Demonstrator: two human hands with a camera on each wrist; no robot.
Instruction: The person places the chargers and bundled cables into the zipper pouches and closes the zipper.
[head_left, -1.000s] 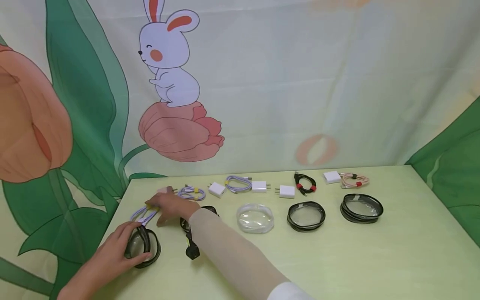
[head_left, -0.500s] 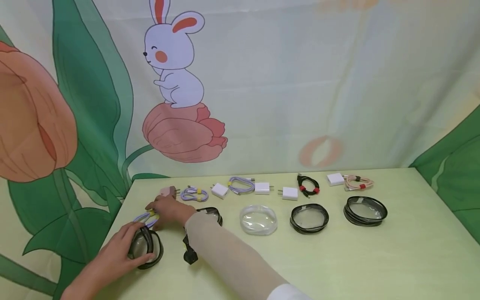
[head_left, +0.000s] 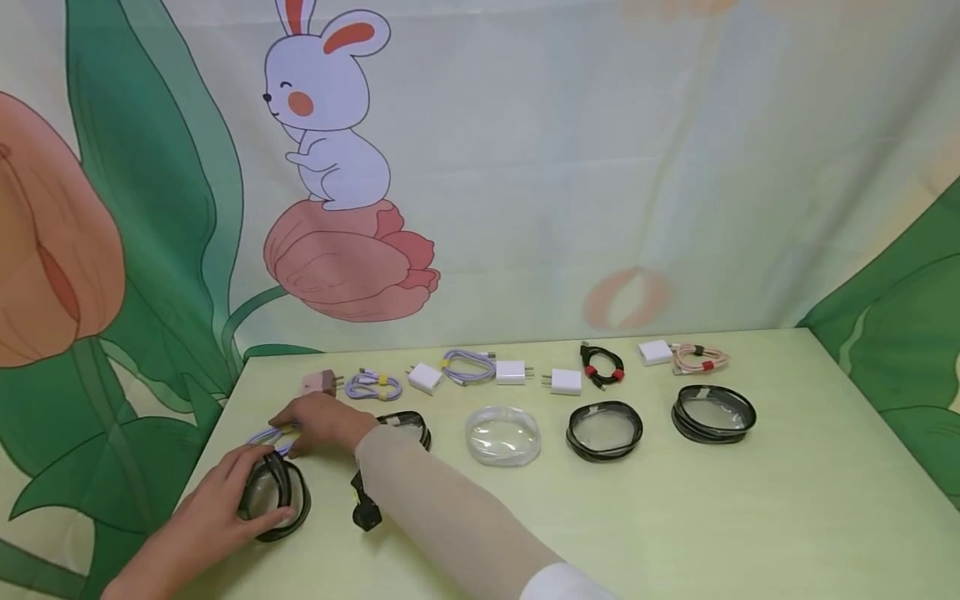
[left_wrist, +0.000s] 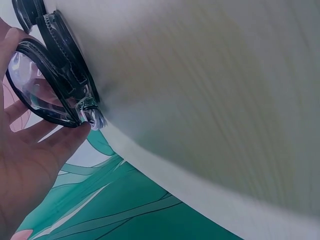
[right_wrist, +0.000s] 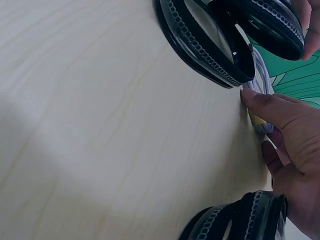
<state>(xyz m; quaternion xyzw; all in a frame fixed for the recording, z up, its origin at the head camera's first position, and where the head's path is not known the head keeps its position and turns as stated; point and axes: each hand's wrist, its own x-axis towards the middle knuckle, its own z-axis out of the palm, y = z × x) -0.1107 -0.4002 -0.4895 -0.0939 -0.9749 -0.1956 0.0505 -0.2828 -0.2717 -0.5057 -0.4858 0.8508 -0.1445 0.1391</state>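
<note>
My left hand grips a clear zip pouch with black trim at the table's left end. Its mouth gapes, and the left wrist view shows fingers along the rim of the pouch. My right hand pinches a coiled lilac cable with a yellow tie at the pouch's far side. From the right wrist, the cable lies against the black rim, between thumb and fingers. How far it reaches inside is hidden. A pink charger stands just beyond my right hand.
Along the back lie white chargers and coiled cables. Nearer stand a white-trimmed pouch and black-trimmed pouches. Another black pouch is partly behind my right sleeve, beside a black plug.
My right hand has come slightly nearer the pouch with the lilac cable, uncovering more of the pink charger. My left hand keeps its hold. The head view has shifted a little.
</note>
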